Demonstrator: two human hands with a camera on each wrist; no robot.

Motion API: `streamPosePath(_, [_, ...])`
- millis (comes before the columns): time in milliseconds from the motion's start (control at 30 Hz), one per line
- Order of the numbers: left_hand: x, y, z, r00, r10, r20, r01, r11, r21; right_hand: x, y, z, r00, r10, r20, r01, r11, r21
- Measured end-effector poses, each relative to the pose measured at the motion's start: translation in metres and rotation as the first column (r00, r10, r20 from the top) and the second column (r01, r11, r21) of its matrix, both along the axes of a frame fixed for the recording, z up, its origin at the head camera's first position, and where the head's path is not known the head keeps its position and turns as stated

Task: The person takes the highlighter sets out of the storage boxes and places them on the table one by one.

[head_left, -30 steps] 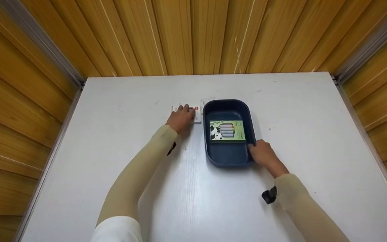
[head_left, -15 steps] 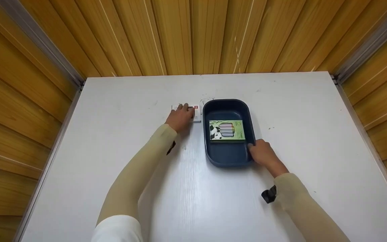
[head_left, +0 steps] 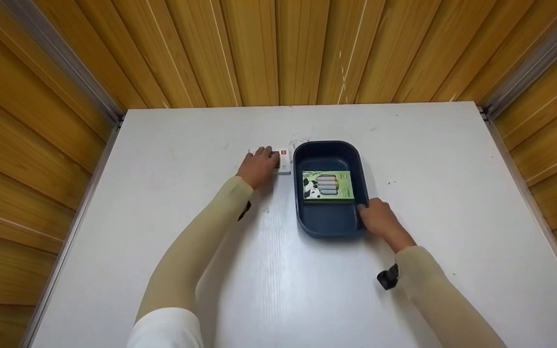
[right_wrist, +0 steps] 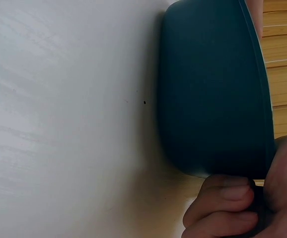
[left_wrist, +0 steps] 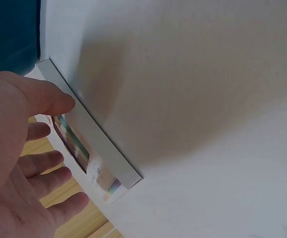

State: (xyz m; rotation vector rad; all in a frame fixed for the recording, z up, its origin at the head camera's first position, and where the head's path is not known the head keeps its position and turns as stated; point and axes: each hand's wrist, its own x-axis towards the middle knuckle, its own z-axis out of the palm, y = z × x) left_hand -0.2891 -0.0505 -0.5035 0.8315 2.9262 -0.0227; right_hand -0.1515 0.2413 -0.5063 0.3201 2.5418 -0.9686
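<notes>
My left hand (head_left: 257, 168) lies over a flat white box (head_left: 284, 164) on the table, left of the dark blue tray. In the left wrist view, the thumb (left_wrist: 59, 101) is at the side of that white box (left_wrist: 96, 129), whose cut-out window shows coloured contents. The other fingers are spread and loosely bent above it. My right hand (head_left: 379, 220) grips the tray (head_left: 329, 224) at its near right corner, thumb over the rim. A green panda-print box (head_left: 328, 186) with several pale sticks in its window lies inside the tray. The right wrist view shows the tray's outer wall (right_wrist: 208, 89) and curled fingers (right_wrist: 220, 198) beneath the rim.
The white table (head_left: 162, 203) carries small dark marks. Wood-look panels (head_left: 254, 53) enclose its back and both sides. Black camera mounts are on both wrists, one (head_left: 388, 278) plainly visible at the right.
The head view has shifted very slightly. Both hands, the white box, the tray and the green box keep practically the same places.
</notes>
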Motion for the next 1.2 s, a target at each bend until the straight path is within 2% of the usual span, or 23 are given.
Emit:
streamPosePath(233, [0.003,0.0,0.004,1.0,0.006,-0.004,-0.006,1.0,0.002,0.0,0.001,0.001,1.0,0.002,0.022,-0.002,1.0,0.008])
streamPosePath(533, [0.007,-0.002,0.011,1.0,-0.001,-0.006,0.001,1.0,0.01,0.0,0.0,0.0,1.0,0.007,0.003,-0.007,1.0,0.013])
streamPosePath(833, [0.011,-0.003,0.016,1.0,-0.025,-0.011,0.025,1.0,-0.001,0.0,-0.001,0.002,1.0,0.016,-0.005,-0.016,0.999,0.031])
streamPosePath(1033, [0.014,-0.002,0.018,0.998,-0.04,-0.039,0.041,0.999,0.019,0.0,-0.001,0.001,1.0,0.008,0.0,-0.008,1.0,0.015])
streamPosePath(1200, [0.017,-0.001,0.021,0.998,-0.055,-0.035,0.057,0.998,0.039,-0.001,0.0,0.001,1.0,0.011,-0.001,-0.011,0.999,0.038])
